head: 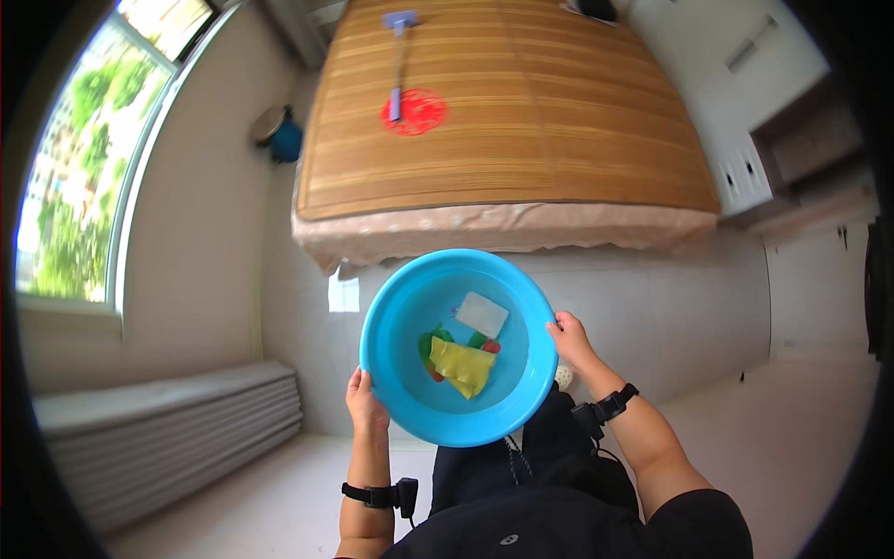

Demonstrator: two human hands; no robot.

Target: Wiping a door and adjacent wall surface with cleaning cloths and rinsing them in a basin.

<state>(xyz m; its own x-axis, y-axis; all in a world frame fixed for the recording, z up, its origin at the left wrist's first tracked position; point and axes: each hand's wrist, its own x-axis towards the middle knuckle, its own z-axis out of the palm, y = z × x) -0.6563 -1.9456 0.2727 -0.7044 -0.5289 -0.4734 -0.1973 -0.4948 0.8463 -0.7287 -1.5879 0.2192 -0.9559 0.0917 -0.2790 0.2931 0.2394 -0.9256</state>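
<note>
Between my two hands a round blue plastic basin is held up in front of my body. My left hand grips its rim at the lower left, and my right hand grips it on the right side. Inside lie a folded yellow cloth, a white rectangular block that may be a sponge, and a small red item. Green pieces show partly from under the cloth. Water seems to cover the bottom, though its level is hard to tell.
Ahead stands a bed with a bamboo mat; a purple-headed long-handled tool and a red round decoration lie on it. A blue bin-like container is beside the bed. Folded grey padding lies left, white cabinets stand right.
</note>
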